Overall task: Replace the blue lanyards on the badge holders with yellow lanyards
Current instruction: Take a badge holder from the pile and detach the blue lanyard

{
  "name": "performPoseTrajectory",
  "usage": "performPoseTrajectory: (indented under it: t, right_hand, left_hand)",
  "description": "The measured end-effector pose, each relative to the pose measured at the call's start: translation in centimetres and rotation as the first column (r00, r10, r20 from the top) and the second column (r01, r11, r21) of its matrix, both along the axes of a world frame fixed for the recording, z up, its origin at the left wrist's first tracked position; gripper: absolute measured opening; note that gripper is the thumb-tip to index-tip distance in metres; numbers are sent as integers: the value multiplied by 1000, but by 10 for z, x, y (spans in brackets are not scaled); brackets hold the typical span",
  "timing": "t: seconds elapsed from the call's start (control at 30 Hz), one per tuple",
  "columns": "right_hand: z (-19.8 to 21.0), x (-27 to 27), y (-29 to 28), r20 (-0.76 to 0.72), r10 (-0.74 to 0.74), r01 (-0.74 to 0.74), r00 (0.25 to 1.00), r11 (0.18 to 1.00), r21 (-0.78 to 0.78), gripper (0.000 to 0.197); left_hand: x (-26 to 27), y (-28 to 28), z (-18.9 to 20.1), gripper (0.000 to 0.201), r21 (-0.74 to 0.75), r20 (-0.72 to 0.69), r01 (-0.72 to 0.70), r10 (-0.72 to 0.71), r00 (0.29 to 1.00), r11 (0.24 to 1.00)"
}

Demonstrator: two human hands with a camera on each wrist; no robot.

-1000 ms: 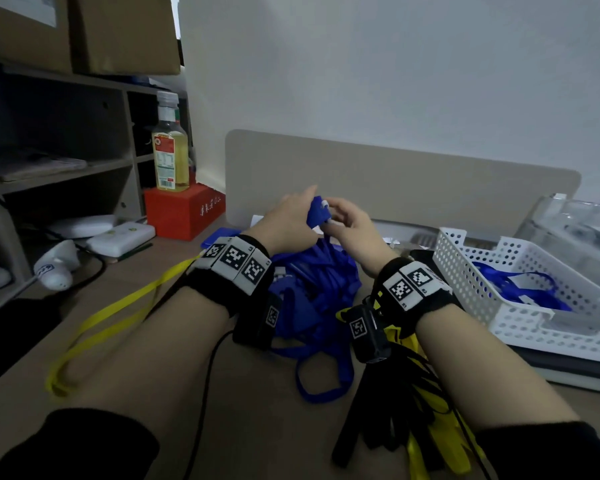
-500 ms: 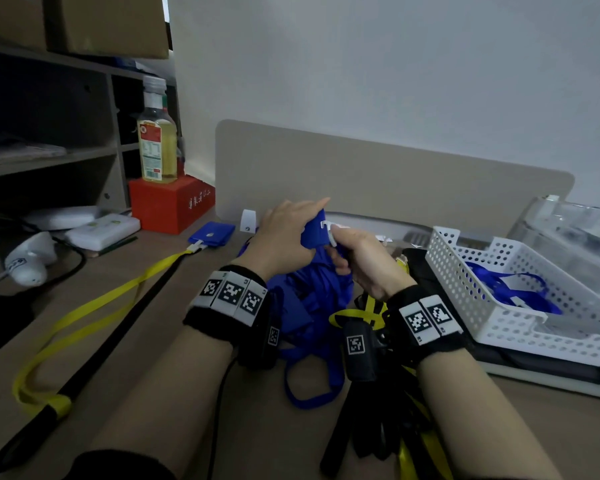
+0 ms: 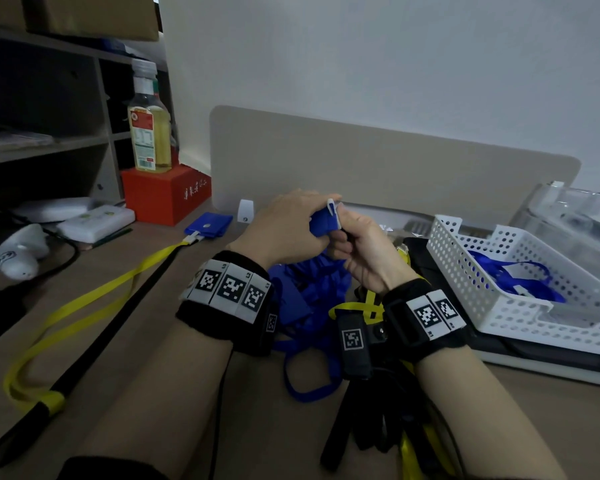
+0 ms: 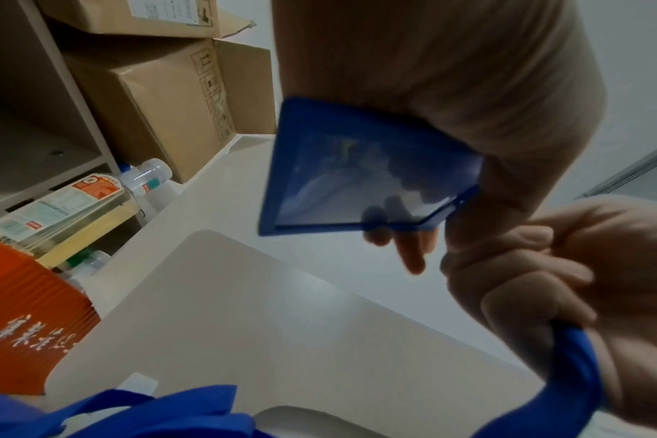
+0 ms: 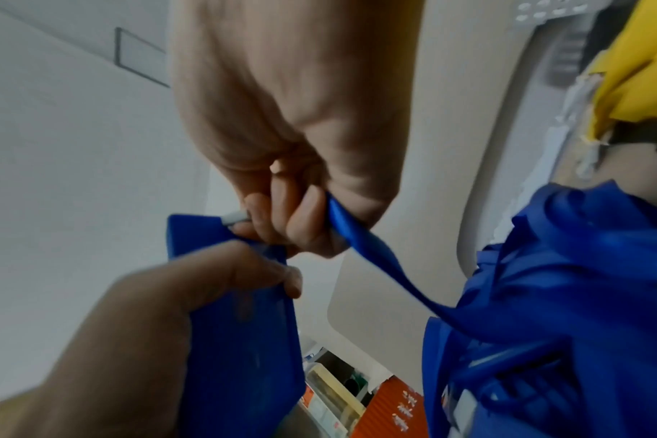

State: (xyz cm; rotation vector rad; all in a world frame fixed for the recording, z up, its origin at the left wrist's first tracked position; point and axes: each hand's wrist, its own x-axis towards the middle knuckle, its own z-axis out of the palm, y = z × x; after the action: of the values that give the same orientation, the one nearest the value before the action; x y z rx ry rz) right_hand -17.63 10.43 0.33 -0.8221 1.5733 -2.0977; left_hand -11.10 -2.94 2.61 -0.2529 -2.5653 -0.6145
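Observation:
My left hand [image 3: 302, 209] grips a blue badge holder [image 3: 321, 225] above the desk; its clear window [image 4: 357, 172] faces the left wrist view. My right hand [image 3: 347, 233] pinches the white clip [image 3: 331, 207] at the holder's top corner. Its curled fingers also hold the blue lanyard [image 5: 376, 260], which trails down to a pile of blue lanyards [image 3: 312, 292]. Yellow lanyards [image 3: 368, 306] lie under my right wrist. Another blue holder [image 3: 208, 225] on a yellow lanyard [image 3: 94, 299] lies on the desk at the left.
A white perforated basket [image 3: 520, 327] at the right holds blue lanyards [image 3: 513, 275]. A beige divider panel [image 3: 378, 168] stands behind my hands. An oil bottle [image 3: 149, 133] stands on a red box [image 3: 165, 195] at the left, by shelves. A black strap [image 3: 84, 358] crosses the desk.
Both hands have kept hold of the badge holder and turned it so the white clip points up. The view has shifted, bringing the yellow-lanyard holder on the desk into sight.

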Motion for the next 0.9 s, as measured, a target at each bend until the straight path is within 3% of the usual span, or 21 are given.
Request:
performPoseTrajectory:
  t: [0.1,0.23,0.33,0.53,0.7,0.9]
  right_hand:
    - [0,1,0,-130,-86,96,988,993,74,30]
    - [7,0,6,-189,-49,79,981,985,151,30]
    - [12,-1,14,-237,-3,56,972,975,215,37]
    - [16,-3,22,-362,-37,147,932,948,282,47]
    - [14,-7,29,-339,39,65,940,955,289,39]
    - [15,-11,40,-339,168,-67,926,954,291,35]
  left_hand:
    - [3,0,3,25,-28,30,-91,92,995,995]
    - [6,-9,7,59,-46,49,-28,30,998,999]
    - [7,-14,10,72,-45,59,17,-14,998,999]
    - [3,-12,9,58,-133,38,-30,36,999,991]
    - [1,-13,10,40,-227,8,-114,118,993,967]
    - [8,-18,16,59,-106,131,33,-19,991,994]
